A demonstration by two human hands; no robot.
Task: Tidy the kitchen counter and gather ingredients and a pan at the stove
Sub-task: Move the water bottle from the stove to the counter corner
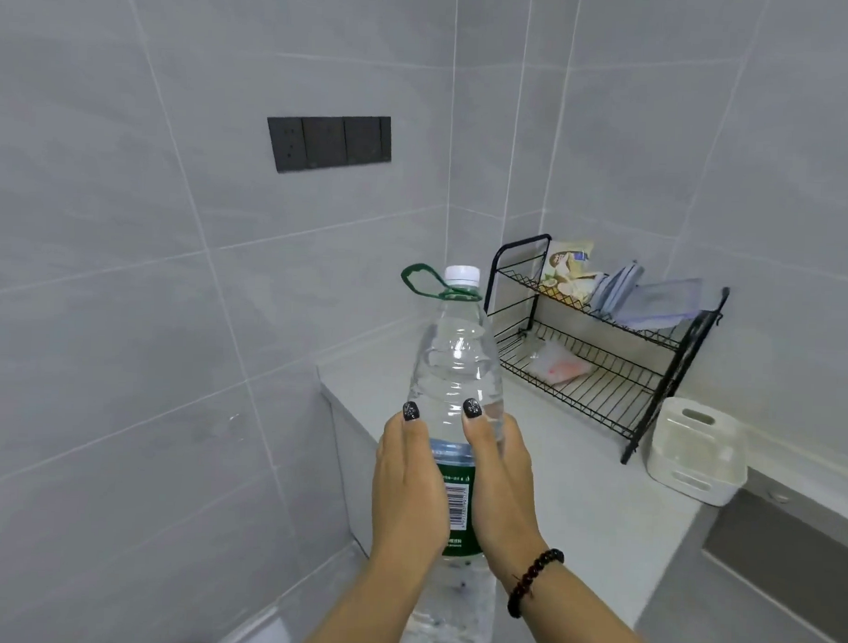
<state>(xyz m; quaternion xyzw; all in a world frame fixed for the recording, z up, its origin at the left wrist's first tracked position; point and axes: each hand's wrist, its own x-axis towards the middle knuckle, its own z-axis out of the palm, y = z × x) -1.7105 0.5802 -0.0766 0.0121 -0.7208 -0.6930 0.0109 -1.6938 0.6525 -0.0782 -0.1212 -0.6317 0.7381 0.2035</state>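
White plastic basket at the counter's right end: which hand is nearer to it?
Right. The right hand grips the clear water bottle on the white plastic basket's side; the left hand is beyond.

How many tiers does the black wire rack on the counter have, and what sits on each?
2. The upper tier holds a snack bag and folded bluish cloths; the lower tier holds a clear packet with pinkish contents.
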